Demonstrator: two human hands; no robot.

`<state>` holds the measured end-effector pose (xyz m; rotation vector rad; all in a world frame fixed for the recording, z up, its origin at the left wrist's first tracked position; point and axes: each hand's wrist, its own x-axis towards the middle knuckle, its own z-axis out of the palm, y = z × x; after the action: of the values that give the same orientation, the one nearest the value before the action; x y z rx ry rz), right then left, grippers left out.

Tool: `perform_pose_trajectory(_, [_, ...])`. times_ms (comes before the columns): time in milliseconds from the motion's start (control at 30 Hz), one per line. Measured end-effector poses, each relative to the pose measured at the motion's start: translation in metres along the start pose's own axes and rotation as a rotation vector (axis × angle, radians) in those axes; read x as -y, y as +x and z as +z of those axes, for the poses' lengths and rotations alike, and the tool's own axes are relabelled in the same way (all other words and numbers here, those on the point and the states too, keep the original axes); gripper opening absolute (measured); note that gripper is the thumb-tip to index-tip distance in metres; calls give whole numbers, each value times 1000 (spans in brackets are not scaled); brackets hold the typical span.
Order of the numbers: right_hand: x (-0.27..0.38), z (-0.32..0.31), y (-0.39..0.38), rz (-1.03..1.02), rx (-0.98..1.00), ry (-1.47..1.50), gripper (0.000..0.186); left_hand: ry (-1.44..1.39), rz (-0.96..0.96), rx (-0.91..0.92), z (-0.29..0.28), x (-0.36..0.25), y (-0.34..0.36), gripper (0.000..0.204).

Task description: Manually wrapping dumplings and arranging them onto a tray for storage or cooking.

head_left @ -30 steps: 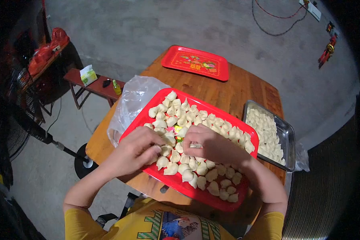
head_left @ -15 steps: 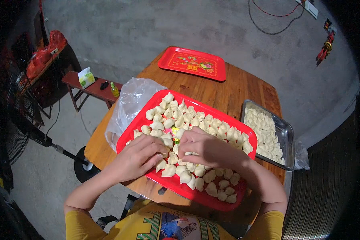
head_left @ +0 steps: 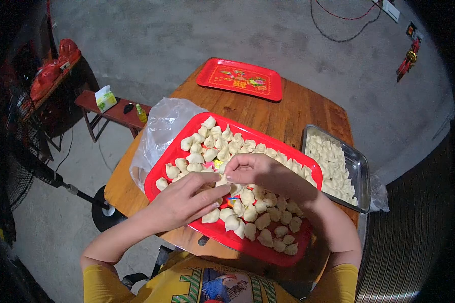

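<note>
Pale dough dumplings [head_left: 231,222] cover much of the large red tray [head_left: 207,230] before me on the table. Above the middle of the tray my two hands meet at one dumpling [head_left: 223,180]. From the left, the fingers of my left hand [head_left: 184,198] close around it. My right hand [head_left: 253,169] pinches its upper right side with thumb and forefinger. Most of that dumpling is hidden by my fingers. Just below it, a bit of the tray's coloured print [head_left: 231,201] shows between dumplings.
At the right of the wooden table [head_left: 288,113] stands a metal tray [head_left: 360,174] filled with dumplings. A smaller red tray [head_left: 207,81] lies at the far edge. A clear plastic bag [head_left: 159,129] touches the large tray's left side. A fan [head_left: 60,182] stands on the left.
My hands have come together, the right one moving left and slightly up. One dumpling is now between them, and more of the tray's print shows below.
</note>
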<state>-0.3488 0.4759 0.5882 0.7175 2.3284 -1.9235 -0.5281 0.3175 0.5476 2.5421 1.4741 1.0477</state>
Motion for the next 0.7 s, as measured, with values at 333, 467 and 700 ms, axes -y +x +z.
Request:
perform_pose_trajectory(333, [-23, -7, -4, -20, 185, 378, 27, 67, 51, -62, 12, -6, 18, 41])
perform_pose_trajectory(467, [-18, -16, -17, -22, 5, 149, 24, -105, -71, -26, 19, -11, 22, 32])
perform_pose_trajectory(700, [-28, -58, -67, -76, -216, 213, 21, -130, -199, 136, 37, -26, 39, 27])
